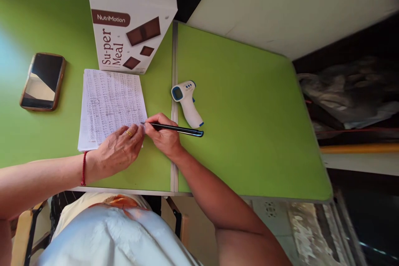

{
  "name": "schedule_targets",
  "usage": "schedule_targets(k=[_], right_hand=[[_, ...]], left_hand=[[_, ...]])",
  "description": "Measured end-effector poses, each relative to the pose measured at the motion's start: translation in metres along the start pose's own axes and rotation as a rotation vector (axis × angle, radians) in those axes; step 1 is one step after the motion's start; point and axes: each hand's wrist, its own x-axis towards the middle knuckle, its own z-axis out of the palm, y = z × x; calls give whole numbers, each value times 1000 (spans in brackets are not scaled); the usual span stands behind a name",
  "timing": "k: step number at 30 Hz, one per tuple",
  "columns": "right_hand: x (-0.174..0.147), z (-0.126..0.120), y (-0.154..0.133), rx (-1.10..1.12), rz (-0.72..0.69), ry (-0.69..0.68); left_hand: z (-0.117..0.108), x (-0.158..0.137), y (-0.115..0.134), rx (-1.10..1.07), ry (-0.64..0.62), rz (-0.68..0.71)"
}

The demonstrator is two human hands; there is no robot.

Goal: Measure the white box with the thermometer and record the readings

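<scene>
Pale shirt (115, 237); black pen (184, 130); paper (114, 102) densely handwritten.

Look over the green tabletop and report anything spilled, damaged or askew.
No spill or damage shows. Slightly askew: the handwritten top sheet doesn't line up with the paper beneath, which sticks out along the left. Otherwise, nothing stands out.
</scene>
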Motion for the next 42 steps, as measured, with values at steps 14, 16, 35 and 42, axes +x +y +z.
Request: schedule_targets(k=[14,16,35,42], right_hand=[[2,3,2,129,-150,109],[2,4,1,146,-161,134],[2,3,1,85,-154,95],[2,2,1,73,-106,51]], left_hand=[[0,0,-1,26,22,-8],[-1,-1,-1,37,21,-9],[0,-4,-2,43,84,0],[-1,-3,-2,55,90,-6]])
